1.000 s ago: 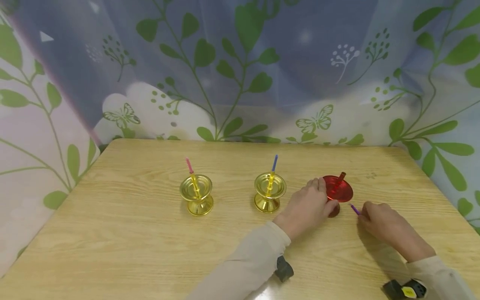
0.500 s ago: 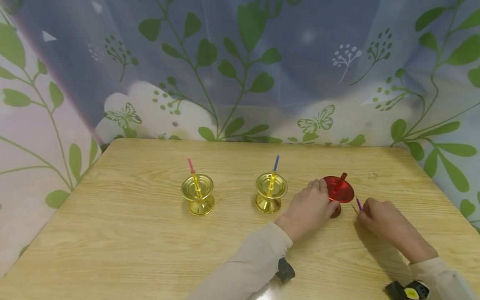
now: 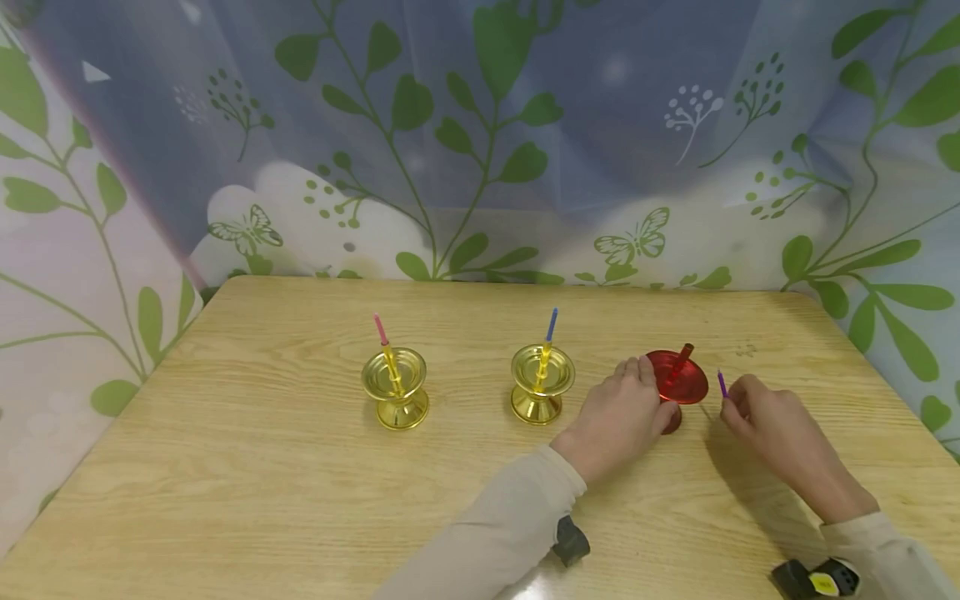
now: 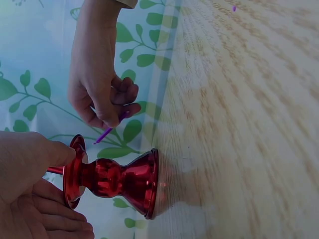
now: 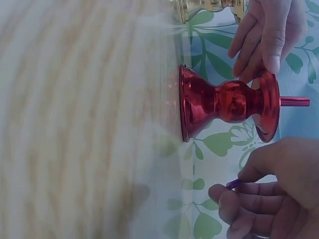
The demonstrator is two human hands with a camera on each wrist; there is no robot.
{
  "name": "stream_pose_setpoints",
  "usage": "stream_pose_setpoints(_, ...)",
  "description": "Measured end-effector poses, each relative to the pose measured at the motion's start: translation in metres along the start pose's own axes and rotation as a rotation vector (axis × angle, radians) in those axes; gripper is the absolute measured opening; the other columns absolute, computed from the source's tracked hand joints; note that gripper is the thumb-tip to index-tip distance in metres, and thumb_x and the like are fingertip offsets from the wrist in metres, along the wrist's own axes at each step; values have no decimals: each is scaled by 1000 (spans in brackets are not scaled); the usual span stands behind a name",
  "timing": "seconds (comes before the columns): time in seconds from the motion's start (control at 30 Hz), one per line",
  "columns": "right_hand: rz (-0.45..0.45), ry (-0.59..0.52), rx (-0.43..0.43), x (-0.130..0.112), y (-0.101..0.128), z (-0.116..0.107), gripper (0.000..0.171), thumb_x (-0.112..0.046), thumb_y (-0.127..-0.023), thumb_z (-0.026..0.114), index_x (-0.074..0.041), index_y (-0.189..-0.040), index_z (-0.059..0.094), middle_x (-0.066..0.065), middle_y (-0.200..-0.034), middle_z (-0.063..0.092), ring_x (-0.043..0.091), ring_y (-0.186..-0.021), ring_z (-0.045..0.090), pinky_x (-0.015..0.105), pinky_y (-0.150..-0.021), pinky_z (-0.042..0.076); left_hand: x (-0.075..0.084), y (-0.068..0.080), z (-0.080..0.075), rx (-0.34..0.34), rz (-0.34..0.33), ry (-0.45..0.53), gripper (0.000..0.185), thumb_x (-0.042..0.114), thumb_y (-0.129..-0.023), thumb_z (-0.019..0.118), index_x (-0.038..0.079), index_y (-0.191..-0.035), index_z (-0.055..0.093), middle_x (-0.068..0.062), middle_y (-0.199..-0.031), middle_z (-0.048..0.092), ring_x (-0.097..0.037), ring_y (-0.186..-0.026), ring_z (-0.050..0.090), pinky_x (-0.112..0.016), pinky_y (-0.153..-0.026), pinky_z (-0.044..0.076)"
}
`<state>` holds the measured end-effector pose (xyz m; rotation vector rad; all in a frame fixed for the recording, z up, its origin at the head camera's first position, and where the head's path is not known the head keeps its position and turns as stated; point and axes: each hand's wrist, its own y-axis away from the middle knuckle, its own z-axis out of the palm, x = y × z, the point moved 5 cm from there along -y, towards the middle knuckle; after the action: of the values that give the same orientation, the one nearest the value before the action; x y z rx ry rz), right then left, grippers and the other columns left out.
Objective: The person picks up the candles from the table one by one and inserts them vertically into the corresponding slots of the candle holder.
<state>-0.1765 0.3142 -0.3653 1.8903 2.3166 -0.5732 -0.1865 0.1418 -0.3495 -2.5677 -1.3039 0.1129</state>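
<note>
On the pale wooden table (image 3: 300, 467) before a leaf-printed curtain (image 3: 480, 142), my left hand (image 3: 617, 417) grips the red metal candle holder (image 3: 677, 385). Just right of it, my right hand (image 3: 765, 425) pinches a thin purple candle (image 3: 722, 384).

A light wood-grain counter (image 3: 262, 467) with rounded corners carries three candle holders in a row: a gold holder (image 3: 395, 387) at the left, a second gold holder (image 3: 542, 383) in the middle, and a red holder (image 3: 677, 387) at the right.

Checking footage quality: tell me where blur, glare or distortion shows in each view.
Head view: sharp, backdrop bowed at the edges, soft shadow under the right hand. Left wrist view: turned sideways, table grain smeared, glints on the red candle holder. Right wrist view: also sideways, near table blurred.
</note>
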Motion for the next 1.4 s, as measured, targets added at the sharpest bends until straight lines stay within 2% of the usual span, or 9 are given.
stream_pose_setpoints(0.3,-13,1,46,-2,-1,-2,10,-3,-90,55,4,-84,55,6,-64,59,13,-53,50,28,-46,40,0,0,0,14,17,3,58,42,-100,48,-6,-133,51,-9,-120,62,-13,-109,61,-18,-79,54)
stream_pose_setpoints(0.53,-6,3,23,0,0,2,9,-2,-91,56,4,-84,54,3,-63,56,13,-52,47,27,-44,38,1,0,1,24,21,-23,57,42,-100,47,-6,-132,51,-9,-119,63,-13,-108,61,-18,-78,54)
stream_pose_setpoints(0.77,-47,8,76,-3,0,-2,8,-2,-89,56,3,-83,54,4,-63,58,12,-53,50,27,-45,40,2,1,1,16,15,-26,58,42,-100,48,-6,-133,51,-10,-122,62,-14,-111,60,-19,-80,54)
stream_pose_setpoints(0.93,-33,14,62,-3,-1,0,9,-3,-90,57,5,-86,55,6,-65,61,15,-56,54,28,-47,42,1,1,-1,8,15,-27,58,42,-100,47,-6,-134,50,-10,-121,62,-14,-111,61,-18,-78,54)
stream_pose_setpoints(1.4,-11,4,53,-5,-1,1,8,-3,-90,57,5,-87,56,7,-67,62,16,-56,55,33,-49,44,0,0,1,-11,13,-8,58,41,-101,47,-6,-135,49,-11,-124,61,-15,-112,60,-18,-81,53)
